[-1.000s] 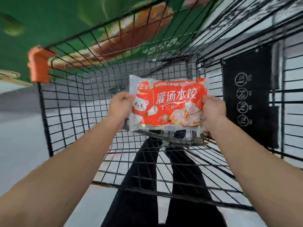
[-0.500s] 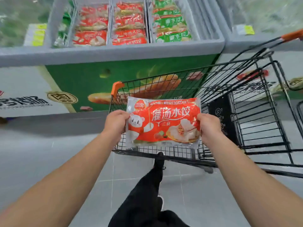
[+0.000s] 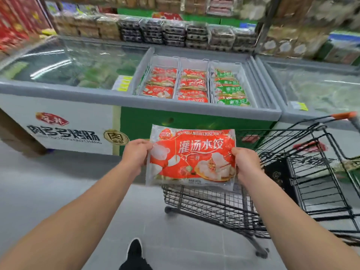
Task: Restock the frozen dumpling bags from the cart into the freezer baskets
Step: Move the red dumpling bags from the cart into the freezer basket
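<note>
Head view. One dumpling bag (image 3: 191,155), red, held up in front of freezer (image 3: 194,109), above front end of cart (image 3: 272,191). Left hand (image 3: 136,155) grips bag's left edge, right hand (image 3: 245,164) grips right edge, fingers curled behind it. Bag reads "灌汤水饺", "三鲜", logo "三全". Freezer holds three baskets (image 3: 179,61) side by side: left two with red bags (image 3: 191,88), right one with green bags (image 3: 230,88) marked "水饺". One black wire cart, orange handle, right of bag. Freezer front, left of bag: "肉多多烤肠".
</note>
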Demonstrator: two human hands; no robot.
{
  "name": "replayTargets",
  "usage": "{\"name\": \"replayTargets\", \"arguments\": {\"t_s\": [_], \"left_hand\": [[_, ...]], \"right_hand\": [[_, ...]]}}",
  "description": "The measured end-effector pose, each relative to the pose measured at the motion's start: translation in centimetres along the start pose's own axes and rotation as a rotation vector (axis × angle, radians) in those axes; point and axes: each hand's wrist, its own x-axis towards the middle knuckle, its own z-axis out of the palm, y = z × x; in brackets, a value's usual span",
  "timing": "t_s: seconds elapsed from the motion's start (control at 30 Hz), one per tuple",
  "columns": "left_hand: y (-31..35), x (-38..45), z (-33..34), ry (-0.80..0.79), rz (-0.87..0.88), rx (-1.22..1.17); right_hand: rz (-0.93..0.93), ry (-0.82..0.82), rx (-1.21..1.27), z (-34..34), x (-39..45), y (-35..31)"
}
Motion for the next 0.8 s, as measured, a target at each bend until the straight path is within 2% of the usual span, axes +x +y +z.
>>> {"name": "replayTargets", "arguments": {"t_s": [0.33, 0.47, 0.63, 0.8], "left_hand": [[4.3, 10.1, -14.3, 0.046, 0.147, 0.043], [7.0, 14.7, -18.5, 0.046, 0.147, 0.019], [9.2, 19.1, -20.4, 0.038, 0.105, -0.008], [10.7, 24.5, -19.3, 0.017, 0.079, 0.035]], "right_hand": [[-0.079, -0.018, 0.041, 17.6, -2.8, -3.6], [-0.103, -0.028, 0.046, 24.3, -2.7, -6.0], [-0.094, -0.024, 0.065, 29.0, -0.7, -8.9], [-0.050, -0.019, 0.080, 32.0, 3.9, -10.4]]}}
